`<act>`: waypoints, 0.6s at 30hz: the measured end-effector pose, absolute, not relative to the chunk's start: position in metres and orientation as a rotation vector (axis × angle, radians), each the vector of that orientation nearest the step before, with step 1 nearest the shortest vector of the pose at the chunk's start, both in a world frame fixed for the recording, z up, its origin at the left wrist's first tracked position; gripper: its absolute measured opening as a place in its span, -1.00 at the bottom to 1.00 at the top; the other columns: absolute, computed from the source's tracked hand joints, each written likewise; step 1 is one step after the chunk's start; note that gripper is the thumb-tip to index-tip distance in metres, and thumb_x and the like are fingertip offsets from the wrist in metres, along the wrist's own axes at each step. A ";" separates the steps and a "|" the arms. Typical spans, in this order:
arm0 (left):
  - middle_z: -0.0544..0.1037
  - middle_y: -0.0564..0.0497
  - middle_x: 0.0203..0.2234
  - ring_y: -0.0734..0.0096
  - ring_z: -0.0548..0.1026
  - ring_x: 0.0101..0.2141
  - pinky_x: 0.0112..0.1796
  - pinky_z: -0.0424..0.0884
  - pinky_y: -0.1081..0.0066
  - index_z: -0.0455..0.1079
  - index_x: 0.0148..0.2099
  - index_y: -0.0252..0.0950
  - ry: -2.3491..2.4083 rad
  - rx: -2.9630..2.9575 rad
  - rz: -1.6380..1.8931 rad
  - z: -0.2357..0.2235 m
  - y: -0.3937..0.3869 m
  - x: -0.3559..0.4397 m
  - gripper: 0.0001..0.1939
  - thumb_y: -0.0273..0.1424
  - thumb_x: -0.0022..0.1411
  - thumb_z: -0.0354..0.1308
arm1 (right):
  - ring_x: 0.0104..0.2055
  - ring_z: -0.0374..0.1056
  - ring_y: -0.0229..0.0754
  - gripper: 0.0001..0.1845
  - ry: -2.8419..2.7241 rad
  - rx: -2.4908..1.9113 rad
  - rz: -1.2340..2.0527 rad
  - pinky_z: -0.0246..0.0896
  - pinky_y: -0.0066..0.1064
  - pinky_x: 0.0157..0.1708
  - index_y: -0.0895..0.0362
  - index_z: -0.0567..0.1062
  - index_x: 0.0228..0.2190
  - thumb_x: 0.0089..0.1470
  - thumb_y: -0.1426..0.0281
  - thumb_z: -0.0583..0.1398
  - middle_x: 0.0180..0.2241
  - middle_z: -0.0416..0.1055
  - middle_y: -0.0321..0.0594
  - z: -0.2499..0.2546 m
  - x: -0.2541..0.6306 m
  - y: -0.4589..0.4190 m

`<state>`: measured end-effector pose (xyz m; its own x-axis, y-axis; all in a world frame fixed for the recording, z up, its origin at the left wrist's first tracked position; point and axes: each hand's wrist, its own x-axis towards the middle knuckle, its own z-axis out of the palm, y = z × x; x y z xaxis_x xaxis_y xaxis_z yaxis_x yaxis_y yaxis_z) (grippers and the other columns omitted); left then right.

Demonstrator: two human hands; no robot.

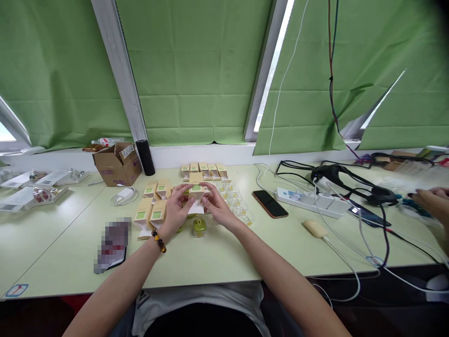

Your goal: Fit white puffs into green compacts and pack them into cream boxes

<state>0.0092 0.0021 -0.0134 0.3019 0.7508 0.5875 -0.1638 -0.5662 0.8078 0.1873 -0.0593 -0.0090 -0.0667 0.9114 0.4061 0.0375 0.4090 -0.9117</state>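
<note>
Both my hands hold one small tan box with a green label [196, 190] just above the pale green table [217, 255]. My left hand [177, 209], with a bead bracelet at the wrist, grips the box's left side. My right hand [218, 207] pinches its right side. A small green object in a clear case [199, 227] sits on the table just in front of my hands. More tan boxes [153, 206] stand to the left, and a row of them [203, 170] stands behind. Several clear cases [238, 203] lie to the right of my right hand.
A cardboard box [117, 164] and a black cylinder [145, 157] stand at the back left. A phone [270, 203], a power strip [308, 200], cables and a headset [336, 178] fill the right side. Another person's hand [433, 202] reaches in at the far right.
</note>
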 end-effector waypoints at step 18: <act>0.33 -0.15 0.14 0.32 0.50 -0.08 -0.08 0.55 0.29 0.52 0.15 -0.16 0.541 1.764 1.394 -0.021 0.003 0.013 -0.62 -0.27 0.31 0.32 | -0.43 0.21 -0.26 -0.48 -1.424 -0.919 0.837 0.17 -0.42 -0.44 -0.06 0.27 0.19 0.31 0.04 0.21 -0.40 0.23 -0.40 -0.017 0.184 -0.055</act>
<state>0.0125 0.0026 -0.0213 0.2996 0.7435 0.5979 -0.1455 -0.5837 0.7988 0.1835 -0.0550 -0.0167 -0.0032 0.9016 0.4325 0.0609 0.4319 -0.8999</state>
